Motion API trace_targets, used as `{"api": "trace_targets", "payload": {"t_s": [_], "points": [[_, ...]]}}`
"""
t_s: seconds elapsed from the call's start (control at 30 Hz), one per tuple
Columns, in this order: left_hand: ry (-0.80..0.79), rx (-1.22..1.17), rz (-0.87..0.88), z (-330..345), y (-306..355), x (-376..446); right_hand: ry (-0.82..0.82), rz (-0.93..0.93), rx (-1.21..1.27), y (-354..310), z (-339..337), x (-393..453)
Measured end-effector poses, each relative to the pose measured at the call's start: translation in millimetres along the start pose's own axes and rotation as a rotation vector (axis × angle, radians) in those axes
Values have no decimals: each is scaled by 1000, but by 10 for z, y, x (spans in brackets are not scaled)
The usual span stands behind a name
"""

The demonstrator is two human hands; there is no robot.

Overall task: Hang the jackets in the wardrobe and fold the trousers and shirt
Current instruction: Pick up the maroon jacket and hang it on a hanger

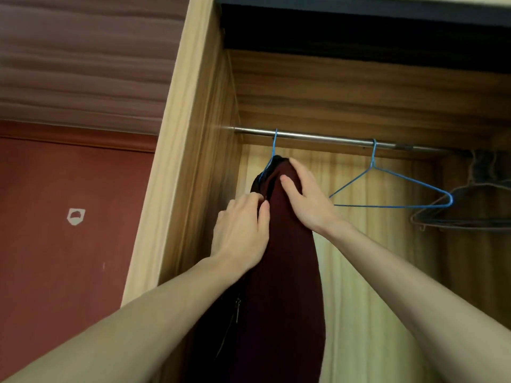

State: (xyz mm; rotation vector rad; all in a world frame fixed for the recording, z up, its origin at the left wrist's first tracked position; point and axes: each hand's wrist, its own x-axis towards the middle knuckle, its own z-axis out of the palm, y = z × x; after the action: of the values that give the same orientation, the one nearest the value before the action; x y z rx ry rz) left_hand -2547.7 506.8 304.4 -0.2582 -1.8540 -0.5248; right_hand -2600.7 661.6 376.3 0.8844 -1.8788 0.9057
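Observation:
A dark maroon jacket [287, 272] with a black lining hangs on a blue wire hanger [272, 150], whose hook sits over the metal rail [318, 138] at the wardrobe's left end. My left hand [242, 228] pinches the jacket's front edge near the zip, just below the collar. My right hand [304, 194] lies over the jacket's right shoulder, fingers wrapped on the fabric. The hanger's body is hidden inside the jacket.
An empty blue wire hanger [392, 189] hangs further right on the rail, and dark hangers [470, 211] hang at the far right. The wardrobe's wooden side panel [190, 161] stands close to the left of the jacket. A red wall [69, 217] lies beyond.

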Motion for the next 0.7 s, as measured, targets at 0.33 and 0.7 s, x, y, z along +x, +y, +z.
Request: {"api": "trace_targets", "payload": {"t_s": [0.33, 0.7], "points": [[-261, -150, 106, -303, -63, -1049, -95, 217, -318, -382, -248, -1597], [-357, -209, 262, -217, -33, -2429, -162, 345, -818, -938, -607, -3708]]}}
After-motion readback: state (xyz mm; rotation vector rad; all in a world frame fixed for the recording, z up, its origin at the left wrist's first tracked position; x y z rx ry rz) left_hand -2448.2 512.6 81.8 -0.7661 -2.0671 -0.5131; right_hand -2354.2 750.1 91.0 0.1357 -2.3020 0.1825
